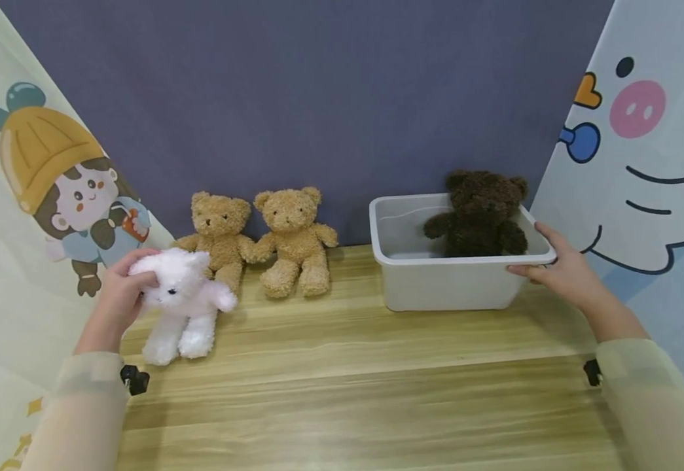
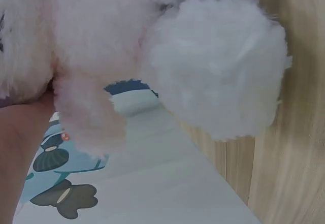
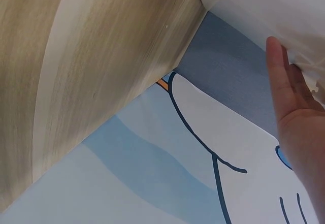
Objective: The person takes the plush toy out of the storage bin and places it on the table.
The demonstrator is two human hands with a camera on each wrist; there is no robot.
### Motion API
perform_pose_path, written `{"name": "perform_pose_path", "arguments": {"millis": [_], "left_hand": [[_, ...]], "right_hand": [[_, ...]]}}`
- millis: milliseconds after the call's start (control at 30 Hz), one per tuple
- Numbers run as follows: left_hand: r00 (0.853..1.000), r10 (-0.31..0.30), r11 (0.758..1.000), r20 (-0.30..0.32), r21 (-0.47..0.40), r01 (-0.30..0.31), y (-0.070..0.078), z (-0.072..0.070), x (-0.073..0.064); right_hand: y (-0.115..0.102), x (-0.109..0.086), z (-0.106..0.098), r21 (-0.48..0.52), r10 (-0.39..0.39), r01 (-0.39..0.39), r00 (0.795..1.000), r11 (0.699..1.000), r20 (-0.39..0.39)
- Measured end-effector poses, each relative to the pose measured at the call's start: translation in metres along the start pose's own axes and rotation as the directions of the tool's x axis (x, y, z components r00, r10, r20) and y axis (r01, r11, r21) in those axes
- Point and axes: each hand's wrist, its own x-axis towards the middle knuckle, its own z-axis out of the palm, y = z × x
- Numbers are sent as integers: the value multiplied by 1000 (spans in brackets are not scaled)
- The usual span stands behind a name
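My left hand [image 1: 119,291] grips a white plush cat [image 1: 179,291] by the side of its head, at the left of the head view. Its legs hang down over the wooden table; fluffy white fur [image 2: 218,66] fills much of the left wrist view. At the right, my right hand [image 1: 568,271] holds the right end of a white plastic bin [image 1: 444,286], thumb at the front under the rim and fingers along the side. Inside that bin sits a dark brown teddy bear [image 1: 483,212], its lower part hidden by the front wall.
Two tan teddy bears, one on the left [image 1: 220,222] and one on the right [image 1: 291,226], sit side by side against the dark blue back panel [image 1: 318,98]. Printed cartoon panels flank the wood-grain table [image 1: 342,392] on both sides.
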Motion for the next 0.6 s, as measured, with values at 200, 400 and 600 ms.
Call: {"name": "perform_pose_path", "arguments": {"millis": [200, 400, 600], "left_hand": [[993, -116, 991, 10, 66, 115, 0, -1, 7], [990, -131, 987, -50, 90, 135, -9, 10, 10], [976, -124, 987, -178, 79, 140, -23, 18, 17]], "right_hand": [[2, 0, -1, 9, 0, 0, 1000, 1000, -3], [3, -1, 1, 25, -6, 5, 1000, 1000, 10], [2, 0, 2, 6, 0, 0, 1000, 1000, 8]]}}
